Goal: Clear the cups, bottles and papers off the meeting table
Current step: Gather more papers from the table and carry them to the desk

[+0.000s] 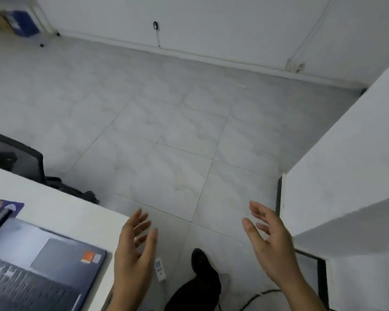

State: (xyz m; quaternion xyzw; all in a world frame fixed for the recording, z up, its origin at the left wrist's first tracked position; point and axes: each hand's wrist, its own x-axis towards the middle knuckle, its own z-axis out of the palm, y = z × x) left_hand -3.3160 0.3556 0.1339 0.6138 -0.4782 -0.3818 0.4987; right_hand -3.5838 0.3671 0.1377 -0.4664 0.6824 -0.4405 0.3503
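While raised over tiled floor point(166, 131), palms facing each other: left hand point(133, 250) beside table point(65, 209) corner, fingers spread loose, holding nothing; right hand point(270, 245) well apart, fingers straight, likewise empty. On table near corner: open laptop point(43, 265), purple mat point(7, 205) at left edge. Below hands: dark shoe point(202, 263), black cable point(261, 295).
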